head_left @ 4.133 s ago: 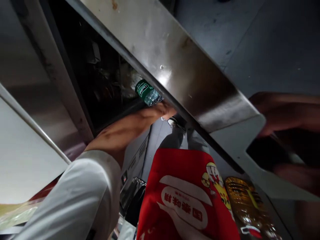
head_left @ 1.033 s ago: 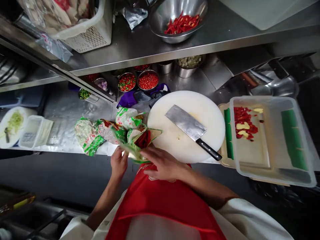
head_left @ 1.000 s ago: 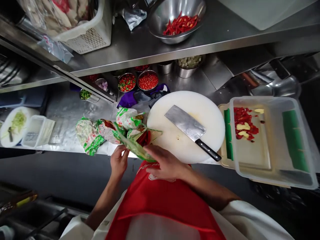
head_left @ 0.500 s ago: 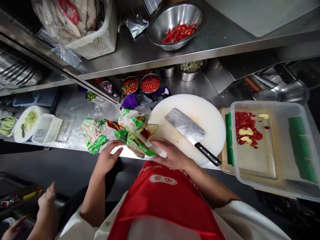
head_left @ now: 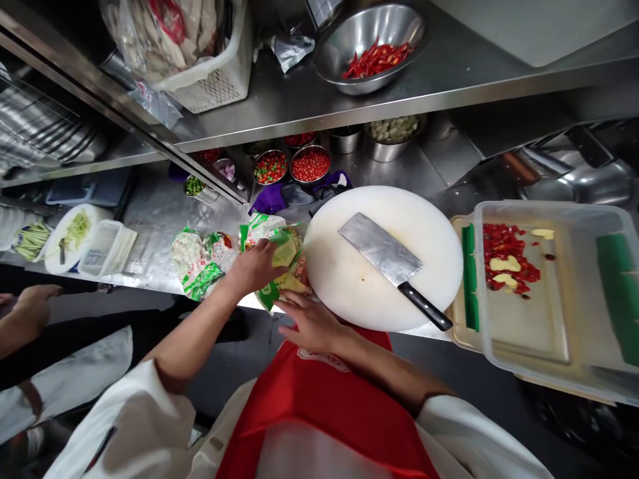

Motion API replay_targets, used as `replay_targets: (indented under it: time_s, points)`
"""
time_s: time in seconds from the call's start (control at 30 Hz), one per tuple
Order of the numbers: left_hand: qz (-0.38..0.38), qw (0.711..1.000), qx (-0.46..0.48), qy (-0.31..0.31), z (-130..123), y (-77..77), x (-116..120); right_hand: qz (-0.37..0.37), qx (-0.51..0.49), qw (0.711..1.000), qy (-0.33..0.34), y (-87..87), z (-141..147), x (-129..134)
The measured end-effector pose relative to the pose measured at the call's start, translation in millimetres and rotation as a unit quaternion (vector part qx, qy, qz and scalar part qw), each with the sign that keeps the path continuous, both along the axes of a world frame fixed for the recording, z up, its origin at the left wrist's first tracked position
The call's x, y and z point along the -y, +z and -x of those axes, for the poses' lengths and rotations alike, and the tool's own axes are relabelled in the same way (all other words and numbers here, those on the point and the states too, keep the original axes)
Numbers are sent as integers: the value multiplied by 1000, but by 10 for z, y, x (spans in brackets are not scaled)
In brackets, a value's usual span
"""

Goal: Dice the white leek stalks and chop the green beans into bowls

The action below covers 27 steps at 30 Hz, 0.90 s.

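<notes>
A green-and-white plastic bag (head_left: 287, 253) with yellowish contents lies at the counter edge, left of the round white cutting board (head_left: 329, 226). My left hand (head_left: 254, 266) is over the bag, its fingers bent on the plastic; whether they grip it is unclear. At the bag's lower edge is my right hand (head_left: 309, 322), with its fingers spread apart. A cleaver (head_left: 382, 247) rests flat on the board, its black handle pointing to the lower right. More printed bags (head_left: 192, 263) lie to the left of my left hand.
Beside the board on the right stands a clear plastic tub (head_left: 559, 266) with chopped red peppers. Metal bowls of peppers (head_left: 310, 165) line the back under a steel shelf (head_left: 299, 123). Another person's hand (head_left: 37, 299) shows at the far left.
My left hand has moved right and up onto the bag. My right hand has shifted left and lower. The bag now lies flatter, and the other person's hands have moved left.
</notes>
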<state>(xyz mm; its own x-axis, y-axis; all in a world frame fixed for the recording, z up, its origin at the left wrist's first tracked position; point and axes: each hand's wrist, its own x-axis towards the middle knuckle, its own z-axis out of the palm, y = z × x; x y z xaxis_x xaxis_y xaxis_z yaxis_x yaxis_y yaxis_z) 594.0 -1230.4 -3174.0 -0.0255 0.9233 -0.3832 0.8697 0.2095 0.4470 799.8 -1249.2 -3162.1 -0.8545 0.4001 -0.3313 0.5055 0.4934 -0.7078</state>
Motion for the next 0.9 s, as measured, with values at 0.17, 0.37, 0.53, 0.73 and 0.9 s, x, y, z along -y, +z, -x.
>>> replay_targets:
  time_s: [0.17,0.37,0.53,0.73,0.9]
  points:
    - [11,968,25,248,-100,-337,329,-6,28,975,-221,9,-91,-525]
    - [73,970,60,225,-159,-369,479,-94,231,955,-162,-87,419,-1029]
    - [-50,976,105,183,168,69,495,-116,256,956,-84,155,589,-1057]
    - [-192,967,119,117,851,727,19,-92,27,972,-214,944,489,-1200]
    - [-349,933,81,-18,1006,1132,-1124,-55,-137,912,-383,1288,425,-1570]
